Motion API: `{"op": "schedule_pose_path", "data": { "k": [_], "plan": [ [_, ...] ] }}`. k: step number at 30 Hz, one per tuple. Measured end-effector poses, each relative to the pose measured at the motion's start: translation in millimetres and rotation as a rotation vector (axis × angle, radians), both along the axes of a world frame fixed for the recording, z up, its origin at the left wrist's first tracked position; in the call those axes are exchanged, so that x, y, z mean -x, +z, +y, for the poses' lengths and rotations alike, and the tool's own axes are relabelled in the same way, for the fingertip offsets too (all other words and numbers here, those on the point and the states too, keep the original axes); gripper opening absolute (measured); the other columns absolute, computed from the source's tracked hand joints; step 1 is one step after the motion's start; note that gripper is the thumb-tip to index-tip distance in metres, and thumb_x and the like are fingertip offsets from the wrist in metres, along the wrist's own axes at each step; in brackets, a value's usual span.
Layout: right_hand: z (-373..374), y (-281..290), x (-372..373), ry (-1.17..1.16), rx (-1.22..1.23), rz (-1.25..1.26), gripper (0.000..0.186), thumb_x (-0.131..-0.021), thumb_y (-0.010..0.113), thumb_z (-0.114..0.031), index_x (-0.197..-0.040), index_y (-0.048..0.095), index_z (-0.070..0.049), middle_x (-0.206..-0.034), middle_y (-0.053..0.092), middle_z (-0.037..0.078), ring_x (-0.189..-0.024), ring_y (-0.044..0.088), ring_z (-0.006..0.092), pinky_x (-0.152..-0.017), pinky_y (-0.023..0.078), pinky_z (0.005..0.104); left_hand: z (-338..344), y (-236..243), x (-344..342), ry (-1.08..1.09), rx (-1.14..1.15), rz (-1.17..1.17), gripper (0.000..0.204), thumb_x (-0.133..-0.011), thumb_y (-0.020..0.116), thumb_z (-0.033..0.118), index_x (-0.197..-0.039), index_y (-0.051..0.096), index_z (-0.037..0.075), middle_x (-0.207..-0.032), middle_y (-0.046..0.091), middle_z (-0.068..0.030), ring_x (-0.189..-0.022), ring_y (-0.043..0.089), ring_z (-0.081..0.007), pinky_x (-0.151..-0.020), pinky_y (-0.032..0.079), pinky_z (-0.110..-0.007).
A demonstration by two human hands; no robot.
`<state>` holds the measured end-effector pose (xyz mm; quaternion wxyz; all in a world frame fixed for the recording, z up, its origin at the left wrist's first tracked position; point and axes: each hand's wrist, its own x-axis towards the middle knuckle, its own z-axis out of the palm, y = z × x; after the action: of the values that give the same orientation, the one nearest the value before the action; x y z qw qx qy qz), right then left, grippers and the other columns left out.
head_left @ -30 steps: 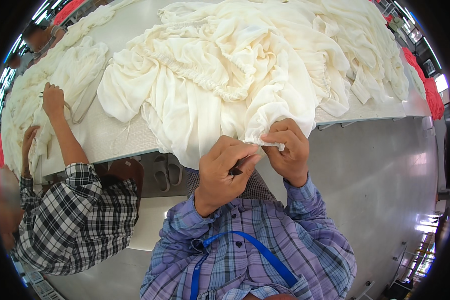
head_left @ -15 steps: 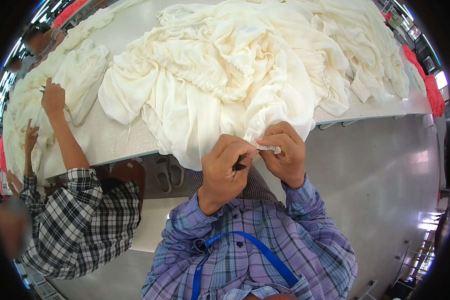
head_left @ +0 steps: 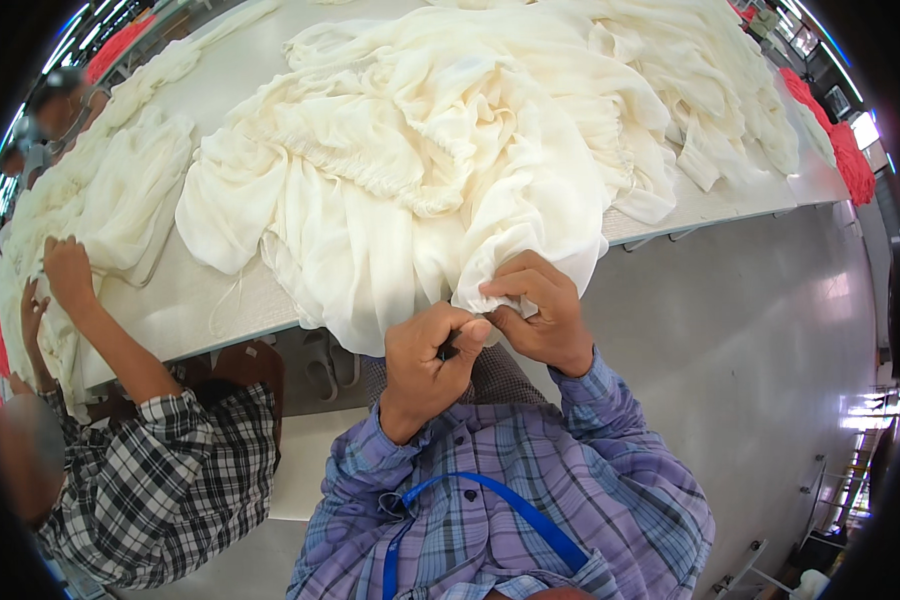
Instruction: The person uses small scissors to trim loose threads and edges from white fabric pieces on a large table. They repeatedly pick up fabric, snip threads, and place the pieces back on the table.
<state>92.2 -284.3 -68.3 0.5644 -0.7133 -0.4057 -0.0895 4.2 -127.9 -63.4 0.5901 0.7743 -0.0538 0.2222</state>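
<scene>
A large gathered heap of cream, thin fabric lies on the pale table and hangs over its front edge. My left hand is closed on a small dark tool, mostly hidden by its fingers; thumb and forefinger sit at the fabric's lower edge. Just to its right and slightly higher, my right hand pinches a ruffled, gathered edge of the cream cloth.
At left a co-worker in black-and-white checks handles another cream pile; other people are farther back. Red fabric bundles lie at both far sides. Pairs of sandals lie under the table; grey floor shows right.
My left hand has moved down, with the dark tool now more hidden; my right hand has shifted slightly left. The co-worker's raised hand has moved down and left. The view has shifted slightly.
</scene>
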Motion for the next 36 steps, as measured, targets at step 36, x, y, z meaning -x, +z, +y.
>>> {"op": "schedule_pose_path", "data": {
  "k": [36],
  "plan": [
    [-25, -10, -11, -0.279, -0.299, 0.392, 0.026, -0.099, 0.052, -0.001, -0.124, 0.058, 0.001, -0.115, 0.063, 0.008, -0.104, 0.06, 0.014, -0.093, 0.048, 0.0277, 18, 1, -2, -0.104, 0.063, 0.178, 0.016, -0.089, 0.073, 0.013, -0.082, 0.067, 0.001, -0.067, 0.063, -0.0066, -0.058, 0.055, -0.0133, -0.054, 0.043, -0.028]
  ]
}}
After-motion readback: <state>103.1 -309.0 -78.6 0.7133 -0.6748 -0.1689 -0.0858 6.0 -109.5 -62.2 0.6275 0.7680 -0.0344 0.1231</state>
